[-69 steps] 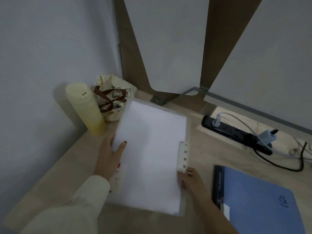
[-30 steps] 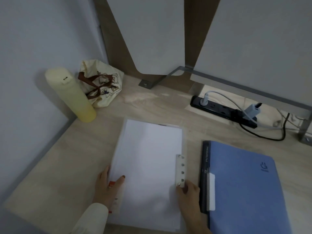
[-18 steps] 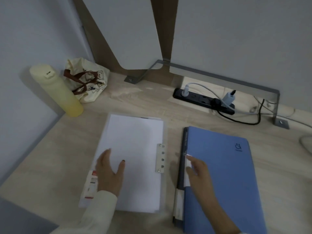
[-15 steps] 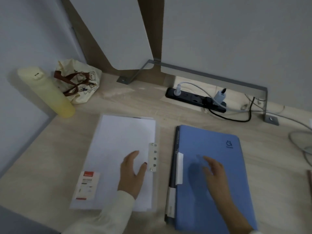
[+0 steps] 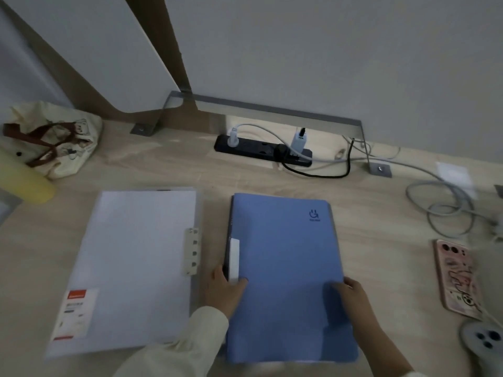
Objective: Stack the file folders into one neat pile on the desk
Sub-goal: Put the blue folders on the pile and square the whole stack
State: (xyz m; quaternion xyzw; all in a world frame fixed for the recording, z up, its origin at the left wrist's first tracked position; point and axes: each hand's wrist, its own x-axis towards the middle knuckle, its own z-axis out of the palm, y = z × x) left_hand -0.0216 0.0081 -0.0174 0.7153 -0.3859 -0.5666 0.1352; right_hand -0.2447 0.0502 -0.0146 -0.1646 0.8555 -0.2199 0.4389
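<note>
Gripping blue folder (image 5: 285, 268) edges, both hands' fingers (image 5: 234, 284) pinching it, logo text seemingly unreadable

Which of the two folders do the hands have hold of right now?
The blue folder, on the right. The left hand is at its spine edge and the right hand at its opposite edge. The white translucent folder beside it lies untouched.

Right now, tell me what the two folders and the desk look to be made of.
White folder: looks like translucent frosted plastic, since pale sheets show through the cover; matte.
Blue folder: probably opaque plastic with a dull, faintly textured face and a printed logo; it could be coated card.
Desk: pale wood grain, likely laminate or veneer; low sheen.
</note>
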